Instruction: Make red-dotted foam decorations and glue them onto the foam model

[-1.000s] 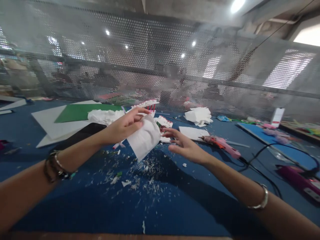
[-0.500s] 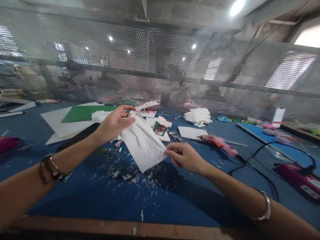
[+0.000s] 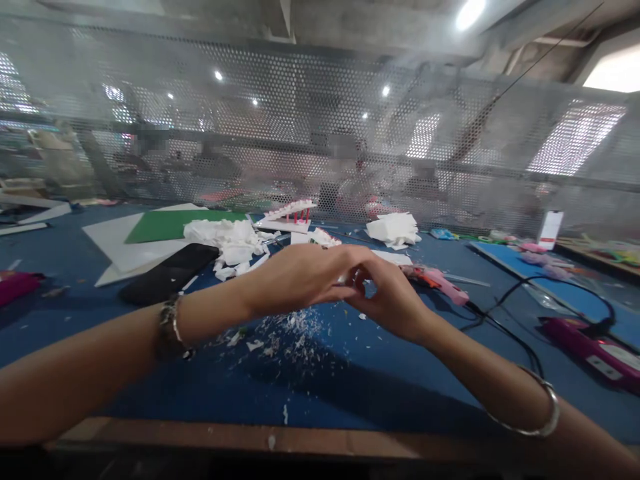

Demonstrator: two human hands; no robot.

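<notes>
Showing left hand (image 3: 310,272) overlapping right hand (image 3: 397,300); cannot tell either grip's closure or contents. Noting white scraps (image 3: 300,343) below on blue worktop (image 3: 175,393), pink glue gun (image 3: 447,287) just beyond right hand, crumpled white paper (image 3: 227,240) farther back left.

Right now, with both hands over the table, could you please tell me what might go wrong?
The right hand is near the pink glue gun; if its tip is hot, which I can't tell, a careless reach could burn. The gun's black cable lies loose near the right forearm, so a snag might drag it. White scraps litter the table beneath the hands and could cling to anything set there.
</notes>
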